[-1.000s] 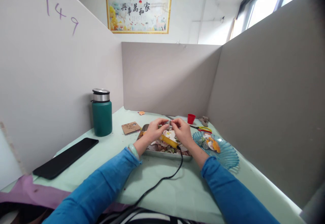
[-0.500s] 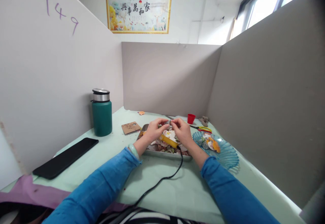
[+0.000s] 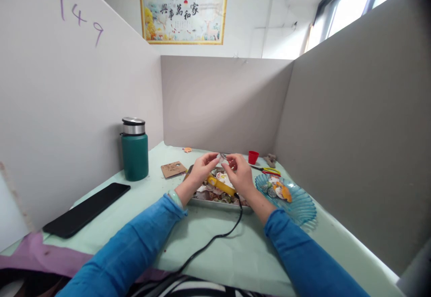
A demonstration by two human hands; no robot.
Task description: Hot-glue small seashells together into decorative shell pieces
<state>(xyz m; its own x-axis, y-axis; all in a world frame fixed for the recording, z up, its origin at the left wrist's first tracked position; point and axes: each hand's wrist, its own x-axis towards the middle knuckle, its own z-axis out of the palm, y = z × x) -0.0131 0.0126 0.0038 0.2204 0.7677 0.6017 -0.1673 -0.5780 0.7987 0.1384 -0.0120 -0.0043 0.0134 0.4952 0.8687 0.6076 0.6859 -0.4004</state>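
Observation:
Between the fingertips of my left hand (image 3: pixel 201 171) and my right hand (image 3: pixel 240 171) is a small pale piece (image 3: pixel 221 158), too small to name for sure. Both hands pinch it above a metal tray (image 3: pixel 215 205). Shells and shell-like scraps (image 3: pixel 210 193) fill the tray, partly hidden by my hands. Across them lies a yellow-handled corded tool (image 3: pixel 222 185), shaped like a soldering iron, untouched by my fingers. Its black cord (image 3: pixel 215 238) runs over the table toward me.
To the right, a blue scalloped plate (image 3: pixel 303 205) holds shells and orange pieces. Scissors (image 3: pixel 271 171), a red cup (image 3: pixel 253 157) and a grey lump (image 3: pixel 270 160) lie behind it. Leftward are a brown card (image 3: pixel 173 169), a green bottle (image 3: pixel 135 155) and a black phone-like slab (image 3: pixel 89 208).
My hands have shifted slightly left and up, turning the small pale piece so that more of it shows. The tray's things and the yellow tool look the same.

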